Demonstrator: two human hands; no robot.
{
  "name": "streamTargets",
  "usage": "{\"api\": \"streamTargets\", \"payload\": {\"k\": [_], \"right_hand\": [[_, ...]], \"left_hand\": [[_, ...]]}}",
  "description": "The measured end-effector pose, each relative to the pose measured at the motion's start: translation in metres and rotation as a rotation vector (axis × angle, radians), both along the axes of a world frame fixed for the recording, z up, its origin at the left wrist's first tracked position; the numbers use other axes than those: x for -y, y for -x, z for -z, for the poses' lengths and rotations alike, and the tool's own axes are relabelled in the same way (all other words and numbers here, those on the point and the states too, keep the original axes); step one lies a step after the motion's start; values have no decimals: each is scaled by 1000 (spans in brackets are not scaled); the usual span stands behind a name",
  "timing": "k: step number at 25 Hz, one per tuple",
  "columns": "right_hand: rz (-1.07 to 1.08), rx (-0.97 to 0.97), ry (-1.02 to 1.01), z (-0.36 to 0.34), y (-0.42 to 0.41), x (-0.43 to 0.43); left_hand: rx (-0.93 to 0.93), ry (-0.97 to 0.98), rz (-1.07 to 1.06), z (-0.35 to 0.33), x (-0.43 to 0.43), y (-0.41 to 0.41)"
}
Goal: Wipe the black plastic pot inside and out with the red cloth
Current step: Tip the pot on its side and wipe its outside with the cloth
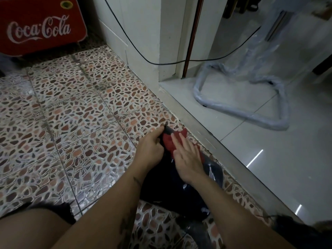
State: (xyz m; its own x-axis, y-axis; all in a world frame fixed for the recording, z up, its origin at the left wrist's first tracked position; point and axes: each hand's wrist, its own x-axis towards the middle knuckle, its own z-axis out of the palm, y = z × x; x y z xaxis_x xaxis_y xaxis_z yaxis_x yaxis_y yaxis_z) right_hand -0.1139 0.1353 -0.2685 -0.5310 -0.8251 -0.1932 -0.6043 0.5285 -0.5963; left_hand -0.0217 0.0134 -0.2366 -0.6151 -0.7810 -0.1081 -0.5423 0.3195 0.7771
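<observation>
A pebble-patterned tile floor (75, 112) fills the room's near side, where a person crouches. Nearest, just short of the metal threshold strip (206, 133), lies the black plastic pot (161, 178) — dark, dull, flecked with pale smears, its outline hard to make out in shadow. The left hand (150, 150) is curled tight around the pot's far edge. The right hand (186, 157) lies flat, fingers spread, pressing the red cloth (168, 142) onto the pot. Hard rubbing could likely slide the light pot out of that one-handed hold. Beyond the threshold strip, a wrapped metal frame (242, 105); far left, a red crate (39, 24).
</observation>
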Motion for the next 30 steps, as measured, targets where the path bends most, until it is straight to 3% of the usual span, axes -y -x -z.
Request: {"api": "streamTargets", "payload": {"k": [2, 8, 15, 19, 22, 28, 30], "right_hand": [[5, -42, -18, 6, 2, -28], [303, 51, -443, -1, 49, -59], [-59, 21, -108, -9, -31, -4], [85, -127, -225, 10, 18, -78], [303, -53, -364, 13, 36, -101], [-46, -32, -77, -3, -29, -60], [-67, -73, -81, 1, -36, -66]], "left_hand": [[50, -59, -14, -8, -1, 1], [55, -230, -160, -22, -19, 1], [-116, -603, -478, -11, -11, -6], [-81, -563, -432, -7, -7, 2], [-76, -523, -448, -7, -5, 8], [22, -391, -502, -16, -6, 17], [26, -356, -438, -22, -7, 14]]}}
